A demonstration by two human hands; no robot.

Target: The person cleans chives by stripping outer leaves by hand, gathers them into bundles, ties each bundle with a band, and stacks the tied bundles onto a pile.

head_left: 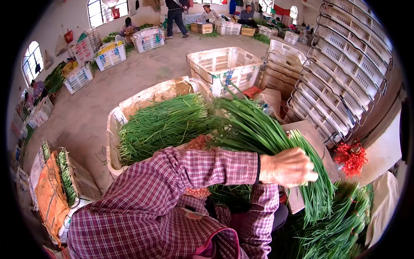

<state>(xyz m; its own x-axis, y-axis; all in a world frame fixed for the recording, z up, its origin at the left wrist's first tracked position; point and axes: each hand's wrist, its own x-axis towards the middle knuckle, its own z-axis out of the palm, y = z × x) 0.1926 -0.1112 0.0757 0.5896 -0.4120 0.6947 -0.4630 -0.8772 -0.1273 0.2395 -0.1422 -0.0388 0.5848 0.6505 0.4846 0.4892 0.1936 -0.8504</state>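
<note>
My left hand [288, 167] is closed around a bunch of long green chives [254, 123], whose leaves fan out up and to the left. More chives [317, 190] hang down on the other side of the hand, over the edge of a small board [317, 138]. My right sleeve [264, 207] rises under the left forearm; the right hand itself is hidden there. Below and right lies a heap of chives [336, 224] with red ties on some bundles. A white crate [113, 142] holding loose chives [168, 121] stands beyond my left arm.
A white crate [224, 80] stands behind the chive crate. Tall stacked crates [340, 73] lean at the right, above a cluster of red ties [350, 157]. An orange-covered crate [49, 194] is at the lower left. Several people sit among crates along the far walls; one person [176, 17] stands.
</note>
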